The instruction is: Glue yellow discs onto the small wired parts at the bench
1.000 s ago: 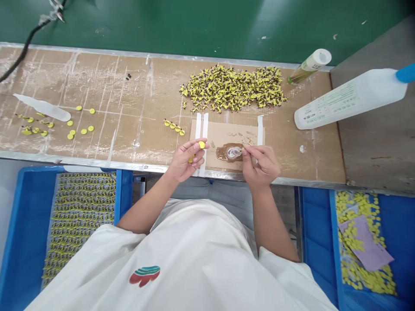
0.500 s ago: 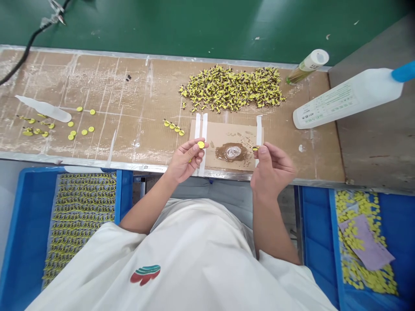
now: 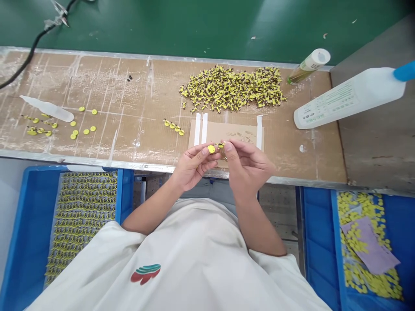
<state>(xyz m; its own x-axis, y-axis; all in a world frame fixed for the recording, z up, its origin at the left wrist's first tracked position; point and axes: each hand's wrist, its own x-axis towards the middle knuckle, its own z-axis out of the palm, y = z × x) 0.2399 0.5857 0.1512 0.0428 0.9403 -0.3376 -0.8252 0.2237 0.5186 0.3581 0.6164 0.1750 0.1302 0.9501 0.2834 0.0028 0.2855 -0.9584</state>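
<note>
My left hand pinches a round yellow disc between thumb and forefinger, its flat face turned up. Close beside it, my right hand grips a small yellow-and-black piece at its fingertips. The piece is right by the disc; whether they touch I cannot tell. Both hands are over the taped cardboard sheet and hide the wet patch on it. Left of the sheet lies a short row of yellow discs with dark parts.
Behind the sheet is a heap of small yellow-and-black pieces. A white bottle leans at the right beside a toothpick tub. Loose discs and a clear pointed dropper lie left. Blue crates flank me.
My right hand has moved left, bringing its small piece from the sheet's right edge up to the disc. My left hand has shifted slightly right with the disc.
</note>
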